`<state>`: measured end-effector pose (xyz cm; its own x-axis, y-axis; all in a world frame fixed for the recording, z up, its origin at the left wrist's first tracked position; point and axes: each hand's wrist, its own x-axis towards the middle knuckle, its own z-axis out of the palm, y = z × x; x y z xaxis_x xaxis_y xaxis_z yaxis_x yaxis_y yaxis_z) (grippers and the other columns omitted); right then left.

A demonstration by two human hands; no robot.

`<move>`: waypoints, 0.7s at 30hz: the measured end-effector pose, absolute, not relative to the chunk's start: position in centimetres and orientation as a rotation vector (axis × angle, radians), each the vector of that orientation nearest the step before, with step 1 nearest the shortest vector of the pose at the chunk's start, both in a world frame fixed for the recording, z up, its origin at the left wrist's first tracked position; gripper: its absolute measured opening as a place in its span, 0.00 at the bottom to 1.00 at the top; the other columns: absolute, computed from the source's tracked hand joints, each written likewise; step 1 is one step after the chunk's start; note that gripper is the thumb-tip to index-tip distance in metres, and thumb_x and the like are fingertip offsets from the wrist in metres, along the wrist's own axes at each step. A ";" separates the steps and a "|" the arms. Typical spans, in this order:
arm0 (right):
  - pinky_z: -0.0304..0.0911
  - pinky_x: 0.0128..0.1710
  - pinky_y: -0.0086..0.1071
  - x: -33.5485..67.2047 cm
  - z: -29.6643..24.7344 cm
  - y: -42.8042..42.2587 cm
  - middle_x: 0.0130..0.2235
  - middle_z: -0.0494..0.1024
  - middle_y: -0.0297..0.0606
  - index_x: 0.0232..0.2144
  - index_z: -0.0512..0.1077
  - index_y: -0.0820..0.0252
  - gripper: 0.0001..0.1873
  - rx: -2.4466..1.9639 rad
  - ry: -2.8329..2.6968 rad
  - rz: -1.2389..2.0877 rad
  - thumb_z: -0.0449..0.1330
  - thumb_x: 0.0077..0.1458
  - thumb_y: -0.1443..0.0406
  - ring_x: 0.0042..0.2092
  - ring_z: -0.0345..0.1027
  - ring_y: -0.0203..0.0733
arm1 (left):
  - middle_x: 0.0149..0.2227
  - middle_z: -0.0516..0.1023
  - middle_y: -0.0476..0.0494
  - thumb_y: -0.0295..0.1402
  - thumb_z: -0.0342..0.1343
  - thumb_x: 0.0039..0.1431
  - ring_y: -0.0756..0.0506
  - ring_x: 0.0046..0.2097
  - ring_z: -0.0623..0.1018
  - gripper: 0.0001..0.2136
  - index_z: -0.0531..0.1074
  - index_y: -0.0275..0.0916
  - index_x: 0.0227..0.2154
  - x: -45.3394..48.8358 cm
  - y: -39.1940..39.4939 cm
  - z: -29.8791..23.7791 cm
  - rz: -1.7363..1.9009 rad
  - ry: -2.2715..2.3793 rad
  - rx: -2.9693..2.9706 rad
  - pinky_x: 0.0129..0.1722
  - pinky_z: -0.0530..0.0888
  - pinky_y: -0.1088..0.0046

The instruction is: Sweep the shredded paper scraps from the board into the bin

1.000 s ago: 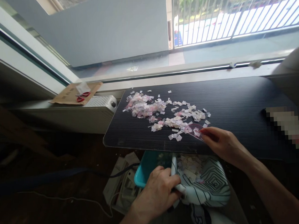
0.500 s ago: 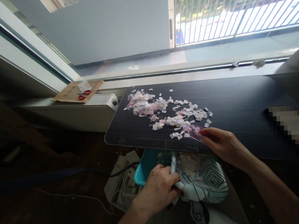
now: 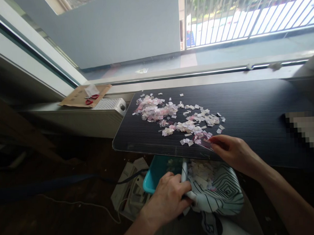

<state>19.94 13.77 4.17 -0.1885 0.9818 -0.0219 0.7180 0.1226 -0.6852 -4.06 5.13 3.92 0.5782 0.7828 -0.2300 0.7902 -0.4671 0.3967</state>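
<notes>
My right hand (image 3: 230, 150) is closed on a thin, see-through pinkish plastic sheet (image 3: 205, 143), held at the table's front edge. The sheet's far end touches small cut paper pieces (image 3: 196, 128), which lie scattered over the dark wood-grain table (image 3: 250, 106). A denser heap of the pieces (image 3: 154, 109) is at the table's left. Below, my left hand (image 3: 171, 196) grips the rim of a white container with black line pattern (image 3: 229, 194). More paper pieces (image 3: 202, 171) lie inside it. A turquoise bin (image 3: 151, 175) stands right beside it, partly hidden by my left hand.
Red-handled scissors (image 3: 92, 99) and a brown envelope (image 3: 75, 96) rest on the sill by a white radiator (image 3: 111, 105). Pale boxes (image 3: 131, 191) and a thin white cable (image 3: 80, 203) are on the dark floor. A blurred object (image 3: 303, 130) lies at the table's right.
The plastic sheet has shifted slightly against the paper pieces, and less of it shows beyond my right fingers. My left hand keeps its hold on the rim. The view has moved a little.
</notes>
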 end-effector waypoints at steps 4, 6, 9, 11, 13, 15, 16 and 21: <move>0.62 0.31 0.30 19.1 4.3 14.2 0.30 0.78 0.32 0.37 0.76 0.56 0.13 -1.592 -1.929 0.969 0.56 0.53 0.59 0.30 0.69 0.38 | 0.28 0.70 0.50 0.39 0.58 0.56 0.47 0.32 0.70 0.07 0.71 0.41 0.30 -4.0 5.1 3.9 -0.021 1.261 2.362 0.37 0.64 0.70; 0.62 0.32 0.29 18.7 4.6 14.3 0.31 0.78 0.33 0.37 0.76 0.57 0.13 -1.542 -1.906 1.041 0.56 0.53 0.58 0.31 0.70 0.38 | 0.28 0.70 0.50 0.39 0.58 0.56 0.47 0.32 0.69 0.07 0.72 0.41 0.30 -4.0 5.0 3.9 -0.026 1.263 2.365 0.38 0.64 0.70; 0.62 0.31 0.29 18.7 4.8 14.3 0.31 0.79 0.33 0.37 0.76 0.57 0.14 -1.531 -1.897 1.032 0.56 0.53 0.58 0.31 0.69 0.37 | 0.28 0.70 0.50 0.39 0.58 0.56 0.47 0.32 0.69 0.07 0.72 0.42 0.30 -4.0 5.0 3.9 -0.019 1.261 2.370 0.38 0.64 0.70; 0.62 0.31 0.29 19.0 4.7 14.3 0.31 0.78 0.32 0.37 0.76 0.56 0.13 -1.550 -1.939 1.006 0.55 0.54 0.58 0.30 0.69 0.37 | 0.28 0.70 0.50 0.40 0.58 0.57 0.47 0.32 0.69 0.07 0.72 0.42 0.30 -4.0 5.0 3.9 -0.018 1.261 2.369 0.37 0.64 0.70; 0.61 0.30 0.29 19.4 4.5 14.2 0.30 0.78 0.32 0.36 0.76 0.56 0.12 -1.595 -1.974 0.950 0.56 0.53 0.59 0.30 0.69 0.37 | 0.28 0.70 0.50 0.40 0.58 0.57 0.47 0.32 0.69 0.08 0.72 0.42 0.30 -4.0 5.1 3.9 -0.026 1.263 2.367 0.37 0.64 0.70; 0.61 0.30 0.29 19.5 4.4 14.3 0.30 0.78 0.32 0.37 0.76 0.56 0.12 -1.638 -1.959 0.885 0.56 0.53 0.59 0.29 0.68 0.37 | 0.28 0.70 0.50 0.40 0.58 0.57 0.47 0.32 0.70 0.08 0.72 0.42 0.30 -4.0 5.2 3.9 -0.031 1.257 2.369 0.37 0.64 0.70; 0.61 0.30 0.29 19.4 4.4 14.3 0.30 0.78 0.32 0.37 0.76 0.56 0.13 -1.644 -1.946 0.870 0.56 0.53 0.59 0.29 0.68 0.37 | 0.28 0.70 0.50 0.40 0.58 0.57 0.47 0.32 0.70 0.08 0.72 0.42 0.30 -4.0 5.2 3.9 -0.033 1.252 2.373 0.37 0.64 0.70; 0.62 0.31 0.29 18.8 4.5 14.2 0.31 0.78 0.33 0.37 0.76 0.56 0.13 -1.570 -1.976 0.945 0.55 0.54 0.60 0.31 0.70 0.37 | 0.28 0.70 0.49 0.39 0.59 0.55 0.47 0.32 0.70 0.07 0.72 0.41 0.31 -3.9 5.2 4.2 -0.064 1.239 2.381 0.37 0.64 0.70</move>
